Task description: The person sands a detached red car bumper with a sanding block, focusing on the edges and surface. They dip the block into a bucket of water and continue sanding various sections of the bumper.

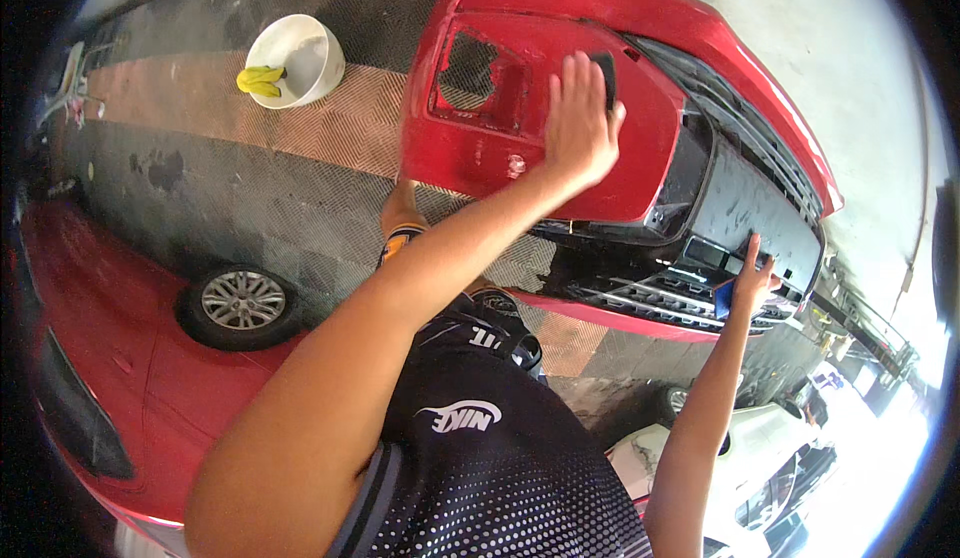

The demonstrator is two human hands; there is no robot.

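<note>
A large red car bumper [640, 128] with black grille parts lies across the upper right, with a jagged-edged opening [466, 76] at its left. My left hand [583, 136] lies on the red surface with its fingers stretched out, closed over a dark flat pad [606, 80] that is mostly hidden under it. My right hand [755, 280] rests on the bumper's dark grey centre panel [745, 208], fingers spread. A small blue piece [722, 299] shows beside its palm; whether the hand holds it I cannot tell.
A white bucket [325, 63] with a yellow cloth [262, 81] over its rim stands on the tiled floor [190, 103]. To the lower left is a red car [130, 378] with a silver wheel [243, 299]. A white vehicle [770, 443] is at the lower right.
</note>
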